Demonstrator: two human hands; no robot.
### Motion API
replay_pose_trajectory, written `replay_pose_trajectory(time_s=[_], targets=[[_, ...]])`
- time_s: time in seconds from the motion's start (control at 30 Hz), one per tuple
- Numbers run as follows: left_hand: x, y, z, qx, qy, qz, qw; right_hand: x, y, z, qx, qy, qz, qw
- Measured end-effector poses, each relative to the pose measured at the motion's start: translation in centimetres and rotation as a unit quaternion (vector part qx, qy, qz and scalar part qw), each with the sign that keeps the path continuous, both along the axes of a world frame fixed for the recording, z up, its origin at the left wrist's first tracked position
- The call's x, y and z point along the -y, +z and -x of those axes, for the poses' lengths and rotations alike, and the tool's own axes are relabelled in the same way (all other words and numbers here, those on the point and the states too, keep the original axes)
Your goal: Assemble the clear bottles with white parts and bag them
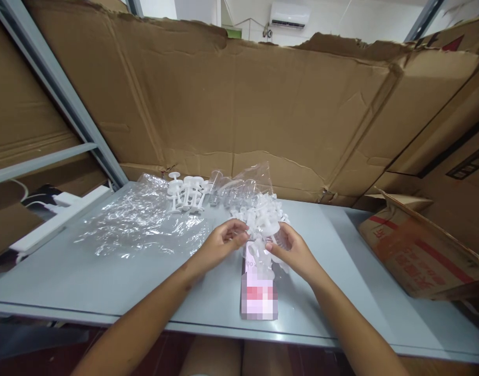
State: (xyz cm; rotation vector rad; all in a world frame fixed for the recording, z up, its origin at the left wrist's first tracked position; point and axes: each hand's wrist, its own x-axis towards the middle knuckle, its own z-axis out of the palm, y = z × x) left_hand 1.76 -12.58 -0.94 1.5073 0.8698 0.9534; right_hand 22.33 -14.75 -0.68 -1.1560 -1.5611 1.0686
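White parts (pixel 268 214), grey shelf (pixel 321 235), cardboard (pixel 286 115) behind

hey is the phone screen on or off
On: the phone glows bright pink, with dark digits near its left edge; its lower part is too blurred to read.

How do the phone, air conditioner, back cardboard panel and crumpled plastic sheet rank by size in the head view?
1. Back cardboard panel
2. Crumpled plastic sheet
3. Phone, partly covered
4. Air conditioner, smallest-looking, but farther away
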Motion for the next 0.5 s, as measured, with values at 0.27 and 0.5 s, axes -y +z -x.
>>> replay_pose_trajectory(time_s=[0.27,0.5], targets=[[0.0,-0.8,-0.4,-0.028,0.026,-0.011,0.999,0.1,0.1,0.2,-0.031,-0.006,0.019,0.999],[-0.1,-0.1,0.0,0.032,0.024,-0.012,0.999,-0.1,0.4,-0.8,-0.006,0.007,0.003,1.0]])
